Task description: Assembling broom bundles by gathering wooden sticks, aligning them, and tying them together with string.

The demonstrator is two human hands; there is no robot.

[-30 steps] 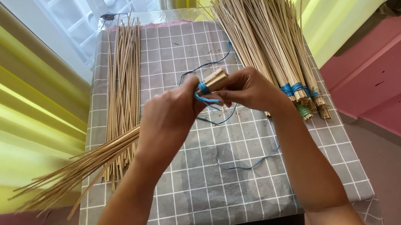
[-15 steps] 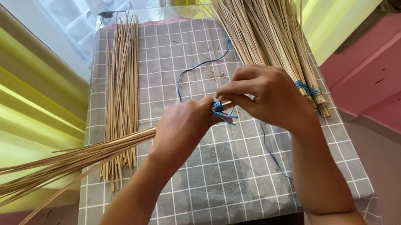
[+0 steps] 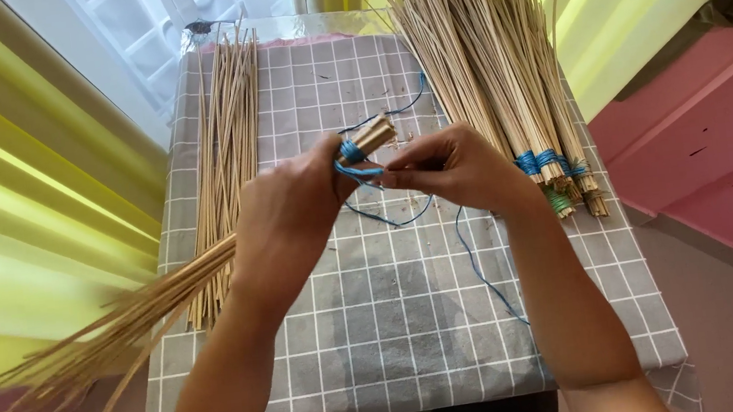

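No packages, labels, signs or screens appear anywhere in the view.

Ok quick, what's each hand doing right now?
Left hand: closed around the stick bundle.
Right hand: pinching the blue string at the bundle's end.

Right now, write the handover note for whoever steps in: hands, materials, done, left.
Left hand: grip closed around a stick bundle near its cut end, which points up and away.
Right hand: pinching blue string wrapped round that end; the tail trails over the checked cloth.
Loose sticks lie on the left; tied bundles are stacked on the right.
Done: several bundles bound, string wound on this one.
Left: no finished knot visible here; loose sticks unbundled.
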